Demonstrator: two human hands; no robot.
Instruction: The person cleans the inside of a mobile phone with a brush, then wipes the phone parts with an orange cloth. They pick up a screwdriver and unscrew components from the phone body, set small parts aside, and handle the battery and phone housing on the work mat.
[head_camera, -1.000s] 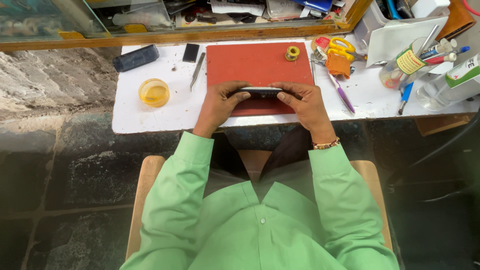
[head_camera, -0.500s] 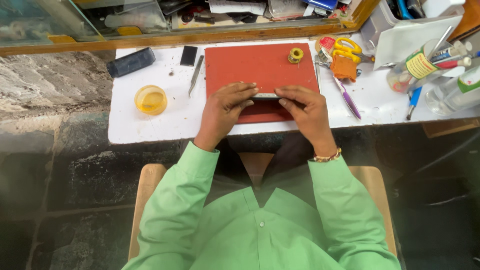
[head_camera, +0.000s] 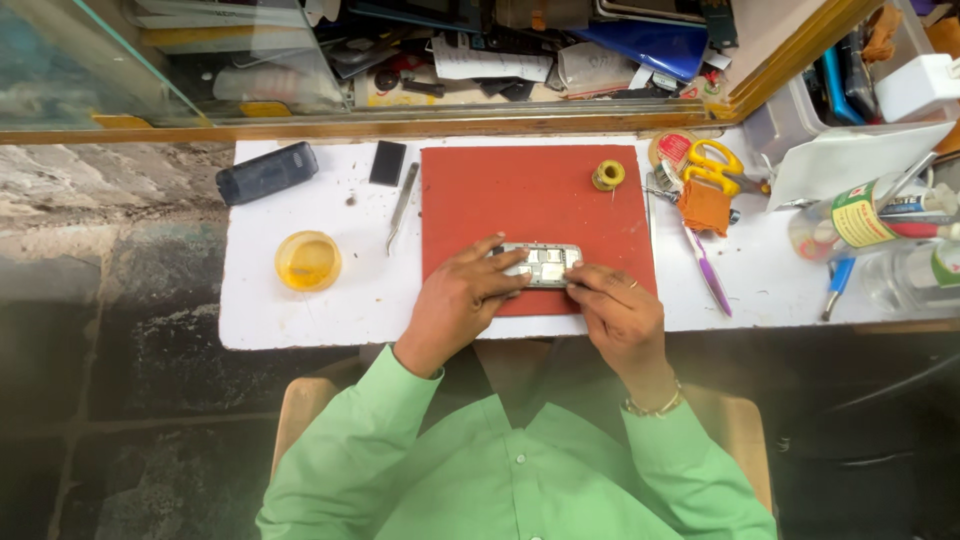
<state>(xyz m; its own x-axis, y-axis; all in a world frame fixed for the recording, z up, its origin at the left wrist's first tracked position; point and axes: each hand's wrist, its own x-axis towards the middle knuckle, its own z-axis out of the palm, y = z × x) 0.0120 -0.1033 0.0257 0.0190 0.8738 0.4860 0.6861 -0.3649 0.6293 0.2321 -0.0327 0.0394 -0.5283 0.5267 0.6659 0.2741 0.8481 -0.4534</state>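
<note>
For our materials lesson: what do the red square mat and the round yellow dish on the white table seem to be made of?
Red square mat: probably rubber or silicone, with a flat matte surface and no glare. Round yellow dish: likely translucent plastic, since light glows through its rim.

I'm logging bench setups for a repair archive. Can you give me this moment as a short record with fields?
Work surface: red rectangular mat on a white table
Item in hand: opened silver phone with its back off, lying on the mat
Left hand: fingers resting on the phone's left end
Right hand: fingertips at its right end
Left of mat: metal tweezers, round yellow dish, dark phone
Right of mat: yellow-handled scissors, purple pen
On mat: small yellow spool
</note>
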